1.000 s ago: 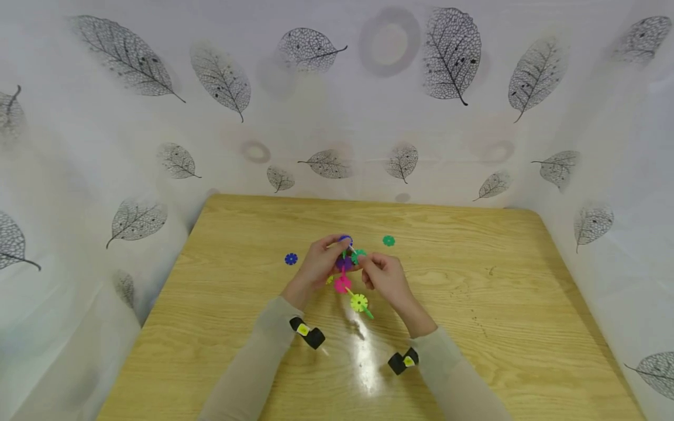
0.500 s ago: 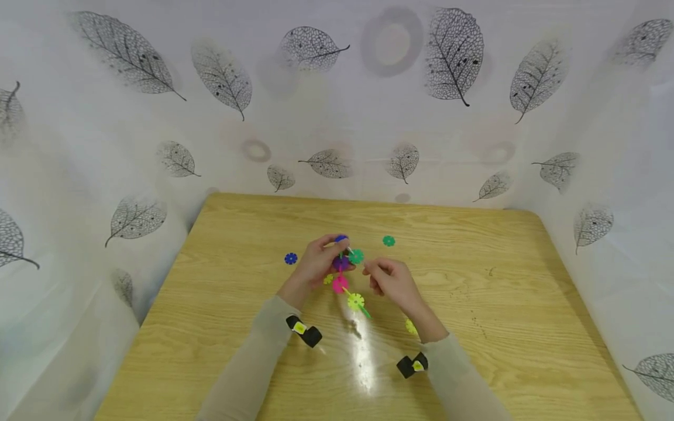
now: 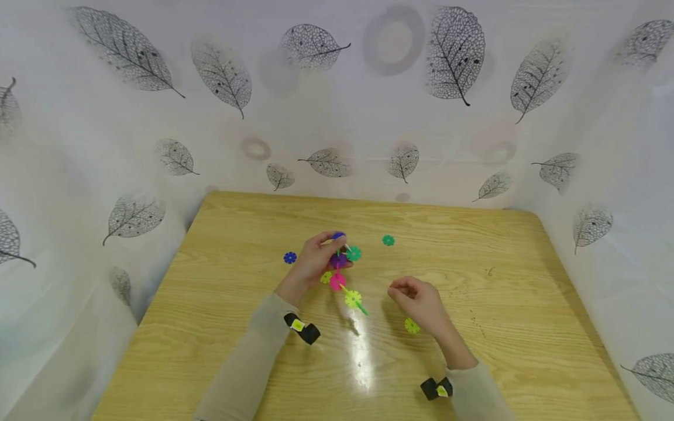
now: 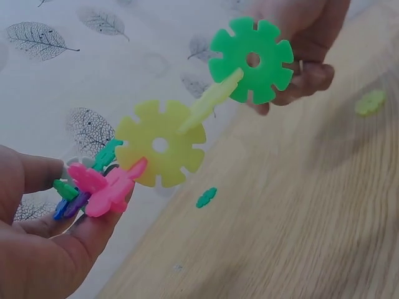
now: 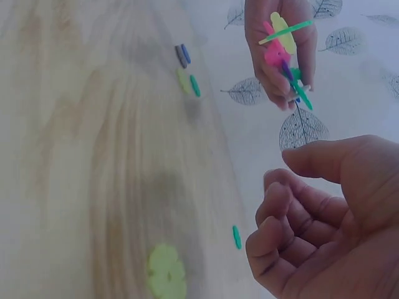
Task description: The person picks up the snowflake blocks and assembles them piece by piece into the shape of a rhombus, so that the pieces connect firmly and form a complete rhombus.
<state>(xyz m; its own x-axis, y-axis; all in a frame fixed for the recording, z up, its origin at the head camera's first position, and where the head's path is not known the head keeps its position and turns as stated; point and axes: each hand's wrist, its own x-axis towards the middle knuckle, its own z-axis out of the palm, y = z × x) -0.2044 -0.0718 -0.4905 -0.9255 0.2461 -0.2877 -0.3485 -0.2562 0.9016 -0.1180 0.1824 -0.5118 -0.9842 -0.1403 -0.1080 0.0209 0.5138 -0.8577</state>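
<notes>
My left hand (image 3: 312,264) pinches an assembled chain of slotted plastic snowflake discs above the table. In the left wrist view a green disc (image 4: 269,71) forms its far end, followed by a large yellow disc (image 4: 143,137) and a pink disc (image 4: 106,193) near the fingers. Purple, blue and teal discs sit closest to the thumb, partly hidden. A teal disc (image 3: 354,253) sticks out on the chain's right side. My right hand (image 3: 421,303) hovers apart from the chain with loosely curled fingers and holds nothing. Below it lies a loose yellow disc (image 3: 412,325).
On the wooden table (image 3: 253,222) lie a blue disc (image 3: 290,258) left of the left hand and a green disc (image 3: 388,240) farther back. Another yellow disc (image 3: 326,277) lies beside the left hand. A leaf-printed curtain (image 3: 337,105) encloses the back and sides.
The right hand has let go of the teal disc on the chain and drawn back to the right and nearer. The left hand with the chain has shifted slightly left.
</notes>
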